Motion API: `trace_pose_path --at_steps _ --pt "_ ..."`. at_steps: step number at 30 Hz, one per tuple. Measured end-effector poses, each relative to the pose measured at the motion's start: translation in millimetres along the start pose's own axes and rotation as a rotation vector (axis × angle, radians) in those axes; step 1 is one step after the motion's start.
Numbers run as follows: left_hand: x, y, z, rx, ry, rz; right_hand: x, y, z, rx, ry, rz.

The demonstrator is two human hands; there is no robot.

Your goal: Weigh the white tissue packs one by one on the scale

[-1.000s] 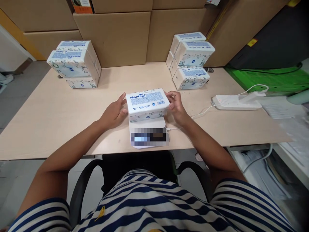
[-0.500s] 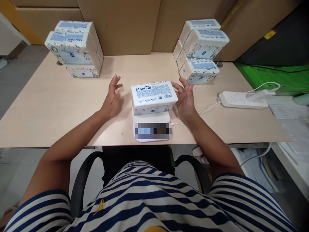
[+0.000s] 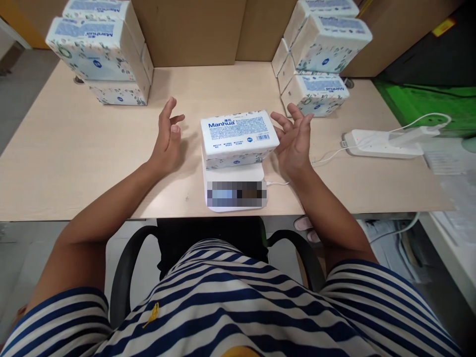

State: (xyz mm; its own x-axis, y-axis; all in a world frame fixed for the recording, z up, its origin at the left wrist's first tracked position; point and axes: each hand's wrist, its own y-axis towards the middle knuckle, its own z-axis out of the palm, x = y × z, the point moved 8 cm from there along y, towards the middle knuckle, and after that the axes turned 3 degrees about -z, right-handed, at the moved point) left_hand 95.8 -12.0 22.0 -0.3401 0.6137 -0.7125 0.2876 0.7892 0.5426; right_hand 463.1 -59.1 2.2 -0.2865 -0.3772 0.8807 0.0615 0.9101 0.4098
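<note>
So your Manhua pack (image 3: 240,134) was lying flat on the back part of the white device (image 3: 238,173), printed face up, with the lettering the right way round for you. The device's front part stuck out toward you, and its panel was pixelated, so I couldn't read anything on it.

Your left hand (image 3: 167,146) was well off the pack's left end, fingers open and a bit curled, holding nothing. Your right hand (image 3: 295,148) was way closer, right by the other end, palm partly turned up and fingers loosely spread. It wasn't gripping anything either, though I honestly couldn't tell if it was brushing the pack.

Farther back on the table (image 3: 100,183) you had a left stack (image 3: 94,54) and a right stack (image 3: 320,54) of similar packs, with cardboard boxes (image 3: 193,32) standing behind. A thin white cable (image 3: 278,183) met the device's right side, and the white power strip (image 3: 383,144) lay off to the right with something plugged in. Your chair (image 3: 211,238) was partly under the table's near edge.
</note>
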Motion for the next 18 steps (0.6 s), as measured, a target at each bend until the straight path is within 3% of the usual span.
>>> trace_pose_path --at_steps 9,15,18 --pt "-36 -13 7.7 -0.060 -0.107 0.069 6 -3 -7 -0.133 0.105 0.038" --pt "-17 -9 2.6 -0.065 -0.145 0.005 6 -4 -7 -0.229 0.173 0.058" --pt "-15 -10 10.0 -0.046 -0.160 0.020 17 -10 4 -0.188 0.106 0.010"
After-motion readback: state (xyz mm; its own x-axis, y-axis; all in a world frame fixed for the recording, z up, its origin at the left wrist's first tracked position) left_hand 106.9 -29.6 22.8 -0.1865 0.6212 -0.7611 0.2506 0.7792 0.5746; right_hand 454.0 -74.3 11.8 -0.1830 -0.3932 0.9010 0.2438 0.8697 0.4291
